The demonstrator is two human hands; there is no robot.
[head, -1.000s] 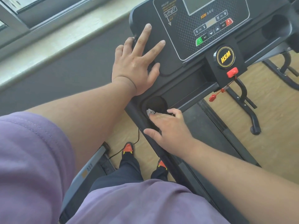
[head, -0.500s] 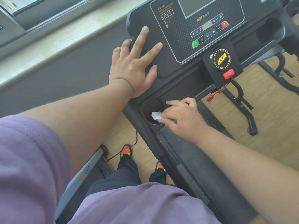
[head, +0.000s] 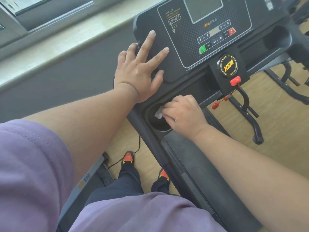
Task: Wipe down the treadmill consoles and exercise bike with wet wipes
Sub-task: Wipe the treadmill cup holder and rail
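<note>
A black treadmill console (head: 189, 47) with a grey screen, buttons and a round HSM badge fills the upper right. My left hand (head: 138, 71) lies flat on the console's left side, fingers spread. My right hand (head: 182, 113) holds a crumpled white wet wipe (head: 158, 113) with curled fingers at the far edge of the round left cup holder (head: 157, 123). Most of the wipe is hidden under my fingers.
A red safety key (head: 235, 80) with a clip on a cord (head: 216, 105) hangs below the badge. A second cup holder (head: 275, 37) sits at the console's right. Another treadmill's grey rail (head: 87, 180) lies lower left; a black frame (head: 250, 114) stands on the wooden floor.
My right hand has carried the wipe from the near rim of the cup holder round to its far edge. My left hand has stayed flat on the console.
</note>
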